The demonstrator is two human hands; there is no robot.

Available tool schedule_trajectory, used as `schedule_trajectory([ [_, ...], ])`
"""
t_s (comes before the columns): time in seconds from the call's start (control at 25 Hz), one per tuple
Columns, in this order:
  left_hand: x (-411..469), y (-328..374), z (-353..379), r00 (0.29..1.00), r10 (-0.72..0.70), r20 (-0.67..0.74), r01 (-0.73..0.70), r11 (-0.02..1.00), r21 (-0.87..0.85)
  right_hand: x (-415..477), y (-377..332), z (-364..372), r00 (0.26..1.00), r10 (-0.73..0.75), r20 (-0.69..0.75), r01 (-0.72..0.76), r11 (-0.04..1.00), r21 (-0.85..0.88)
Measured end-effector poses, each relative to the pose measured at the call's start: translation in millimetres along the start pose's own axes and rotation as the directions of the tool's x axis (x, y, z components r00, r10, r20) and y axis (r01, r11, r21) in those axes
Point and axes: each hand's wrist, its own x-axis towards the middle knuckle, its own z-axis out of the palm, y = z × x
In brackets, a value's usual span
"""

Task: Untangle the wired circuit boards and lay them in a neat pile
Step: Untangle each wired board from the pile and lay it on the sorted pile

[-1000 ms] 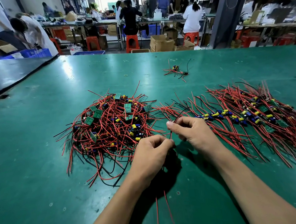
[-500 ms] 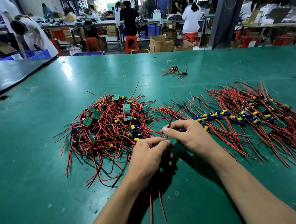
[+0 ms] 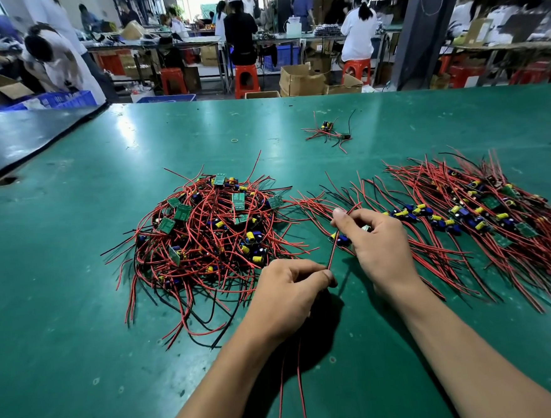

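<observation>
Both forearms reach forward from the lower edge of the view over the green tabletop (image 3: 79,320), wrists close together between the two piles. The left hand (image 3: 289,292) lies knuckles up with its fingers curled in, thumb and forefinger pinching a pair of red and black leads (image 3: 331,257). The leads run taut and slanting up to the right hand (image 3: 377,244). Two loose red wire ends (image 3: 299,370) trail back toward the person from under the left wrist.

The right hand sits a little farther away, back of the hand upward, thumb raised and pointing left. Its curled fingers grip a small circuit board (image 3: 340,238) with blue and yellow parts, held just above the tabletop. Left of the hands lies the tangled heap (image 3: 210,233) of boards and red wires. To the right the neat pile (image 3: 483,217) is fanned out with its wires lying roughly parallel. A stray board (image 3: 327,128) rests well apart, farther back.
</observation>
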Motion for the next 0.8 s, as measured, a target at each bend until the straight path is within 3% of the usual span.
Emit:
schedule_trajectory([
  [0.16,-1,0,-3,0.999,-0.039,0.037,0.041,0.998,-0.053,0,-8,3,0.974,0.181,0.134,-0.211,0.941,0.263],
  [0.2,-1,0,-3,0.998,-0.045,0.042,0.047,0.998,-0.052,0,-10,1,0.974,0.174,0.146,-0.208,0.942,0.263],
  [0.28,-1,0,-4,0.997,-0.049,0.052,0.051,0.998,-0.047,-1,-10,-4,0.996,0.006,0.084,-0.007,1.0,0.019],
  [0.36,-2,1,-4,0.997,-0.05,0.057,0.053,0.998,-0.045,-1,-9,-9,0.984,-0.179,0.018,0.178,0.954,-0.242],
  [0.48,-3,1,-3,0.998,-0.054,0.018,0.054,0.998,-0.035,-1,-11,-10,0.983,-0.185,0.001,0.181,0.962,-0.205],
  [0.6,-3,2,0,0.996,-0.08,-0.031,0.077,0.993,-0.094,-3,-17,-6,0.978,-0.022,0.209,0.031,0.999,-0.043],
  [0.72,-4,2,1,0.996,-0.076,-0.05,0.067,0.983,-0.17,-10,-18,1,0.894,0.052,0.444,-0.036,0.998,-0.046],
  [0.8,-4,3,2,0.996,-0.071,-0.051,0.059,0.976,-0.208,-12,-18,3,0.852,0.075,0.518,-0.044,0.996,-0.072],
])
